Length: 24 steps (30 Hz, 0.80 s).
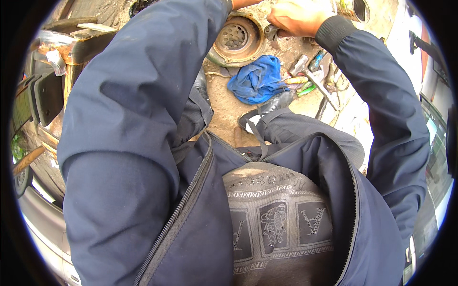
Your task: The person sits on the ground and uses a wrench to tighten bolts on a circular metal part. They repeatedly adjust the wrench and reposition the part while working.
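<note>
My right hand (298, 20) is closed on a small dark metal fitting (271, 32) at the top middle, beside a round metal housing (235, 39) with a perforated centre. My left hand (242, 3) shows only as a sliver at the top edge above the housing; its fingers are out of view. Below the housing lies a crumpled blue cloth (255, 80). To its right are a hammer (320, 86) and several hand tools (305, 89) with coloured handles.
An open metal cylinder (358, 10) lies at the top right. Dark boards and metal pieces (50, 97) crowd the left side. Parts of vehicles (45, 224) show at both rims. My legs (310, 136) are folded on the dirty ground (224, 109).
</note>
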Motion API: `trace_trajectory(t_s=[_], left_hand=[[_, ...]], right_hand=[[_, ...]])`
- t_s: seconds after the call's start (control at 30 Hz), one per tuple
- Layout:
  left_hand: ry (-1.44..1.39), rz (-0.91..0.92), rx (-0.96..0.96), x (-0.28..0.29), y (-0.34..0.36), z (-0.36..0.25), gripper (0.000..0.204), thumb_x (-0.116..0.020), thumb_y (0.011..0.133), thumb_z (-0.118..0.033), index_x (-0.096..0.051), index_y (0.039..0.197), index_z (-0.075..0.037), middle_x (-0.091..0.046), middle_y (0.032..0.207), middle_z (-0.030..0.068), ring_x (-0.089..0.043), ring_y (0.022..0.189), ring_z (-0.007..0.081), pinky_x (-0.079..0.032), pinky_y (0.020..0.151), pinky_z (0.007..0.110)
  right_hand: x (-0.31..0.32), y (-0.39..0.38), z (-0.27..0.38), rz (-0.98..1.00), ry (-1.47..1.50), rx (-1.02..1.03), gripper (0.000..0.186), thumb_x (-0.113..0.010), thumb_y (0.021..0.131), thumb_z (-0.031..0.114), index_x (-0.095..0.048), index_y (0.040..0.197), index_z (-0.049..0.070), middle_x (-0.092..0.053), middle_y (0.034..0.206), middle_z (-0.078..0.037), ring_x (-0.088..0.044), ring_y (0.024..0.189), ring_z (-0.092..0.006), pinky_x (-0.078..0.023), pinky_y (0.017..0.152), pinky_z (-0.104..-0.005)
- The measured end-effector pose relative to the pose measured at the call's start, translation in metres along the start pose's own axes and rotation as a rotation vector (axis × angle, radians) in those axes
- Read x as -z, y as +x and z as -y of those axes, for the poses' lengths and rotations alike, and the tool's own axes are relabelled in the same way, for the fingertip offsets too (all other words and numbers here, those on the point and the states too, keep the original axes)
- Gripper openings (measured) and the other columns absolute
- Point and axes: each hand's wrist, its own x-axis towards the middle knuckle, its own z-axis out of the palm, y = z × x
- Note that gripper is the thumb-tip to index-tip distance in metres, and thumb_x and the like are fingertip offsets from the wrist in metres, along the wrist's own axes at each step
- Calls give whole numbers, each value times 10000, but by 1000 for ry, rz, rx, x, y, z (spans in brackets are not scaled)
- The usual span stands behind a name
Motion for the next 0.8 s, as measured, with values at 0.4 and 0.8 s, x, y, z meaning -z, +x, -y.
trace_trajectory(t_s=[0.4,0.8], left_hand=[[-52,53,70,-2,-1,0,452,-722,832,-422,-705,1043,-23,-712,1017,212,-686,964,384,-543,875,502],[14,28,47,-4,-1,-2,463,-726,817,-430,-706,1073,-45,-701,1040,200,-661,1007,380,-537,888,501]], right_hand=[[-34,11,153,-395,1934,-1776,473,-620,1013,527,-585,988,56,-664,745,-88,-516,525,-119,-445,491,-295],[-45,-45,153,-286,1191,-1433,524,-669,973,515,-656,1007,-8,-714,750,-116,-681,662,-191,-528,598,-351]])
